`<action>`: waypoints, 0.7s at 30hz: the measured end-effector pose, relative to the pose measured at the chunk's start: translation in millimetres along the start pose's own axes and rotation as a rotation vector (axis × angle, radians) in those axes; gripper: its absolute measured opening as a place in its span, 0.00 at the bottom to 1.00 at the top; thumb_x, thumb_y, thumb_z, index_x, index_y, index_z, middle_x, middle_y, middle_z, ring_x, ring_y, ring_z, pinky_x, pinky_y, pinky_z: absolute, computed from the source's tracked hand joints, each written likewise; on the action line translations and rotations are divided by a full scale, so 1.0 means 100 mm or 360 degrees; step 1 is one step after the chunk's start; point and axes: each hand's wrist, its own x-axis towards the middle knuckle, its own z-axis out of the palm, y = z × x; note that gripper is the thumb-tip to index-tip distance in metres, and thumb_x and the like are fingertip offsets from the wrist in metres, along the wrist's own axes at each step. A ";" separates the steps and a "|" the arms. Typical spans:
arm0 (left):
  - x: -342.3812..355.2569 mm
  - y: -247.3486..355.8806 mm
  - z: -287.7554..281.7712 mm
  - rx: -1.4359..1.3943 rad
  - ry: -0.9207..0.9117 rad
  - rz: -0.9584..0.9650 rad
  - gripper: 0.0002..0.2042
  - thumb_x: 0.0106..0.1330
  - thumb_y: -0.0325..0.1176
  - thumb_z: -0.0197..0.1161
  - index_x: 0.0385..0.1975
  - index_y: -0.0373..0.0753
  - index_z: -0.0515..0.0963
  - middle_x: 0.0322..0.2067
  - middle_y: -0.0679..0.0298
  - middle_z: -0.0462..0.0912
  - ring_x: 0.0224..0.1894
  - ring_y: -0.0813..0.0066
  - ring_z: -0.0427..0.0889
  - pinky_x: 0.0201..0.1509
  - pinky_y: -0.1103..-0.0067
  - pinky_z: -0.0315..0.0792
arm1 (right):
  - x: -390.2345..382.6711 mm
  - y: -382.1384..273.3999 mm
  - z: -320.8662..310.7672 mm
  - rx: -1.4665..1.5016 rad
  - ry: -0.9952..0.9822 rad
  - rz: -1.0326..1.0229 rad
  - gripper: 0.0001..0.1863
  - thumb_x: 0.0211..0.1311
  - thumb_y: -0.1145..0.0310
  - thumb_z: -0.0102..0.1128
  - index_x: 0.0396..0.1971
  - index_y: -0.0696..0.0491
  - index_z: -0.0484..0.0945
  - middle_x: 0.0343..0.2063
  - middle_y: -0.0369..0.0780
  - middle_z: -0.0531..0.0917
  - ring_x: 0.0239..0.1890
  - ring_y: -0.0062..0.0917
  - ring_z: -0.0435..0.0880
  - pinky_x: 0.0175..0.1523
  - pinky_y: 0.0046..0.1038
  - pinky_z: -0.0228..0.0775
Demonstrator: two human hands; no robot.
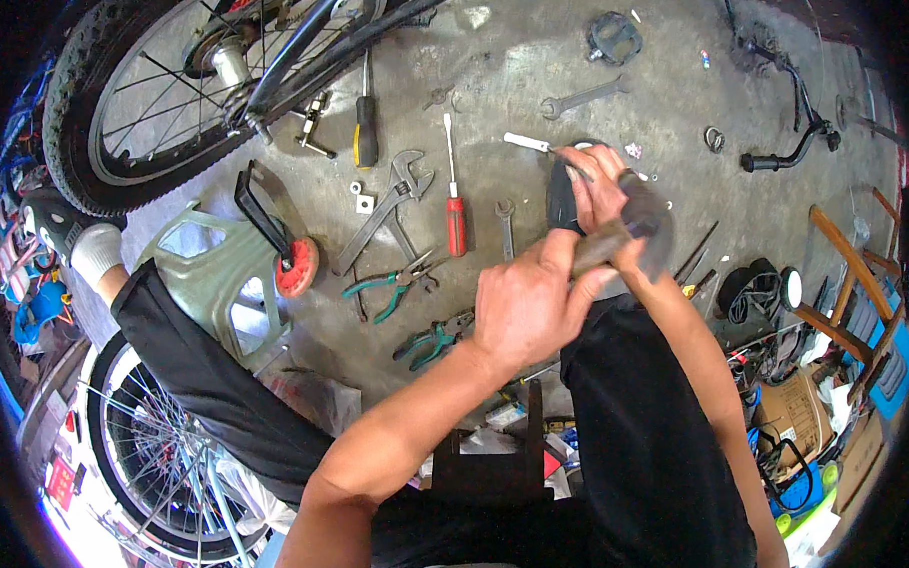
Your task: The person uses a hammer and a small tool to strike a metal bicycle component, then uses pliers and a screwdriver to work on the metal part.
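Note:
My left hand (pixel 525 304) is closed around the wooden handle (pixel 600 251) of what looks like a hammer. Its dark head (pixel 647 223), smeared by motion, is over my right wrist in this view. Beyond it, my right hand (pixel 597 184) has its fingers curled and pressed together over the dark shoe (pixel 562 198) on my right foot. A slim metal tool with a white end (pixel 526 141) runs into those fingertips; the rest of it is hidden. A small open-end wrench (pixel 507 228) and a red-handled screwdriver (pixel 456 219) lie on the floor to the left.
Adjustable wrenches (pixel 382 211) and green-handled pliers (pixel 387 286) lie farther left, beside a pale green stool (pixel 188 248) carrying a crank with a red disc (pixel 296 269). A bicycle wheel (pixel 73 107) fills the upper left. A pedal (pixel 614 38) and handlebar (pixel 804 102) lie far right.

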 end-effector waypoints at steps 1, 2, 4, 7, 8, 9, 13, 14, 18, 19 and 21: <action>-0.04 0.03 -0.01 -0.0079 0.0077 0.0135 0.22 0.70 0.51 0.67 0.49 0.38 0.75 0.31 0.50 0.85 0.30 0.47 0.87 0.31 0.58 0.78 | -0.01 0.04 0.07 0.0049 0.0013 0.0000 0.16 0.65 0.77 0.62 0.52 0.53 0.82 0.41 0.43 0.81 0.46 0.43 0.80 0.54 0.40 0.73; -0.06 0.02 -0.03 -0.0120 0.0129 0.0270 0.22 0.69 0.51 0.68 0.49 0.38 0.75 0.31 0.51 0.85 0.30 0.47 0.87 0.31 0.58 0.78 | -0.03 0.06 0.09 0.0099 -0.0006 0.0008 0.16 0.65 0.77 0.62 0.52 0.53 0.82 0.41 0.44 0.81 0.45 0.43 0.80 0.55 0.40 0.73; -0.05 -0.01 -0.15 -0.0209 0.0241 0.0551 0.23 0.68 0.52 0.69 0.49 0.38 0.75 0.30 0.52 0.85 0.29 0.48 0.87 0.31 0.59 0.78 | 0.03 0.00 0.03 0.0067 -0.0049 0.0029 0.15 0.66 0.77 0.60 0.52 0.53 0.82 0.41 0.43 0.81 0.46 0.43 0.80 0.55 0.40 0.72; 0.01 -0.23 -0.07 0.0133 -0.0082 0.0031 0.22 0.69 0.52 0.68 0.46 0.37 0.74 0.28 0.51 0.85 0.29 0.47 0.87 0.31 0.58 0.78 | 0.03 -0.07 -0.03 0.0233 -0.0070 0.0159 0.16 0.67 0.75 0.62 0.54 0.52 0.82 0.41 0.43 0.80 0.47 0.43 0.79 0.55 0.39 0.73; 0.05 -0.22 -0.06 0.0222 -0.0225 -0.0161 0.22 0.70 0.52 0.67 0.45 0.37 0.74 0.28 0.51 0.85 0.29 0.46 0.87 0.31 0.58 0.78 | 0.04 -0.09 -0.02 0.0193 -0.0049 0.0178 0.15 0.67 0.74 0.62 0.53 0.52 0.82 0.41 0.43 0.80 0.47 0.42 0.79 0.54 0.39 0.73; 0.04 -0.16 -0.05 0.0170 -0.0164 -0.0117 0.22 0.71 0.52 0.66 0.45 0.37 0.74 0.28 0.50 0.85 0.30 0.45 0.87 0.31 0.57 0.78 | 0.01 -0.05 0.00 0.0135 -0.0028 0.0132 0.15 0.67 0.75 0.62 0.53 0.52 0.82 0.40 0.43 0.80 0.47 0.42 0.80 0.54 0.39 0.73; -0.07 0.18 -0.18 -0.0134 0.0122 0.0271 0.24 0.69 0.55 0.67 0.42 0.37 0.75 0.28 0.49 0.84 0.29 0.47 0.87 0.30 0.59 0.78 | 0.01 0.04 0.06 0.0065 0.0017 -0.0025 0.18 0.63 0.79 0.61 0.53 0.55 0.80 0.40 0.45 0.80 0.45 0.43 0.81 0.53 0.40 0.74; -0.09 0.21 -0.24 -0.0231 0.0188 0.0435 0.24 0.68 0.55 0.68 0.42 0.37 0.75 0.28 0.49 0.84 0.29 0.48 0.87 0.30 0.59 0.78 | 0.01 0.02 0.06 0.0051 0.0005 -0.0010 0.18 0.63 0.80 0.61 0.53 0.55 0.80 0.41 0.46 0.80 0.45 0.43 0.81 0.53 0.40 0.74; -0.05 -0.11 -0.17 0.0044 0.0016 0.0161 0.25 0.69 0.55 0.66 0.39 0.35 0.73 0.23 0.50 0.82 0.25 0.47 0.86 0.28 0.58 0.77 | 0.06 -0.01 0.08 0.0072 0.0043 -0.0023 0.16 0.66 0.77 0.61 0.53 0.54 0.81 0.40 0.46 0.79 0.46 0.45 0.80 0.53 0.41 0.73; 0.05 -0.19 -0.13 0.0172 -0.0082 -0.0122 0.24 0.71 0.55 0.65 0.39 0.35 0.72 0.21 0.49 0.82 0.25 0.44 0.85 0.27 0.56 0.76 | 0.05 -0.11 0.01 0.0037 -0.0108 0.0198 0.15 0.68 0.74 0.61 0.54 0.53 0.82 0.40 0.44 0.79 0.46 0.44 0.80 0.54 0.41 0.73; 0.02 -0.14 -0.09 0.0182 -0.0059 -0.0123 0.24 0.72 0.55 0.64 0.38 0.35 0.72 0.20 0.48 0.82 0.25 0.43 0.85 0.27 0.55 0.76 | 0.06 -0.07 0.06 0.0045 -0.0070 0.0147 0.15 0.69 0.72 0.62 0.54 0.51 0.82 0.40 0.43 0.79 0.47 0.43 0.80 0.54 0.40 0.73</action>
